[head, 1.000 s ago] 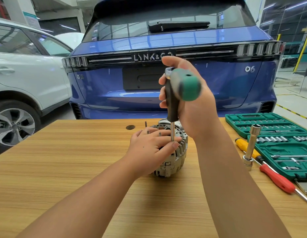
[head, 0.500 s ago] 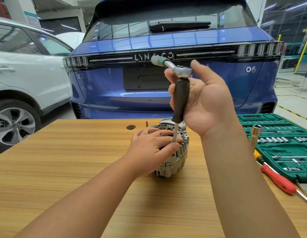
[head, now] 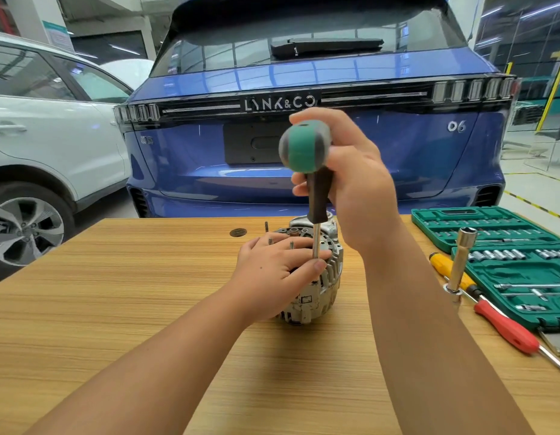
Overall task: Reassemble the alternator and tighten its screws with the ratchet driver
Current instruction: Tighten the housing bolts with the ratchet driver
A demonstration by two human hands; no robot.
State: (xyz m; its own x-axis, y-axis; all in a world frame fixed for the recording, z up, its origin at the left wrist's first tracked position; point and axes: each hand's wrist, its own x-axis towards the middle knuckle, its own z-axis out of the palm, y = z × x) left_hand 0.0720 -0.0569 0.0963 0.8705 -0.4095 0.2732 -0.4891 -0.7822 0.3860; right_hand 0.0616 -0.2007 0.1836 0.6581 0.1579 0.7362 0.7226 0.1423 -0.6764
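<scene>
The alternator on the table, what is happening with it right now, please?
A person is working on the alternator, which stands on the wooden table. The left hand rests on top of it and steadies the shaft of the ratchet driver between its fingers. The right hand grips the driver's handle, holding it upright over the alternator's top. An open green socket set and screwdrivers lie to the right.
</scene>
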